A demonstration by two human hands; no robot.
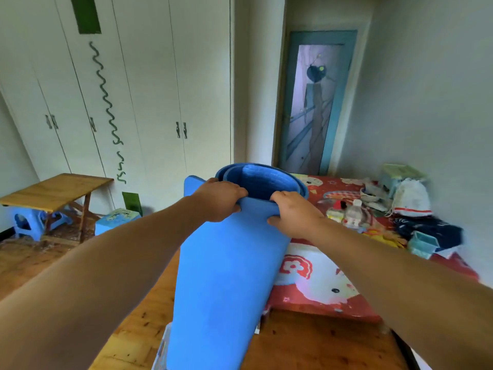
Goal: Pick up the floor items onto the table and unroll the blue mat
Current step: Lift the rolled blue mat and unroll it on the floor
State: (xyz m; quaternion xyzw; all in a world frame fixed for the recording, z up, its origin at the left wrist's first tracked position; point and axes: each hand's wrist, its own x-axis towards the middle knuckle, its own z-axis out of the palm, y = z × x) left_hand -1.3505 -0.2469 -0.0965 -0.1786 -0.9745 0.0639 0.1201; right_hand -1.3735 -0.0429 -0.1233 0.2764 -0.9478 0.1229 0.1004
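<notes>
The blue mat (pixel 221 279) stands upright as a loose roll in the middle of the view, its open top end facing me. My left hand (pixel 220 198) grips the near rim of the roll on the left, fingers curled over the edge. My right hand (pixel 290 213) grips the same rim on the right. A loose flap of the mat sticks out behind my left hand. The roll's lower end is hidden at the bottom of the frame.
A red cartoon-print mat (pixel 320 287) covers the floor to the right, with a bottle (pixel 353 212), a white bag (pixel 410 196), a teal box (pixel 424 244) and dark cloth on it. A wooden table (pixel 56 190) with blue stools (pixel 26 222) under it stands at left, by white wardrobes.
</notes>
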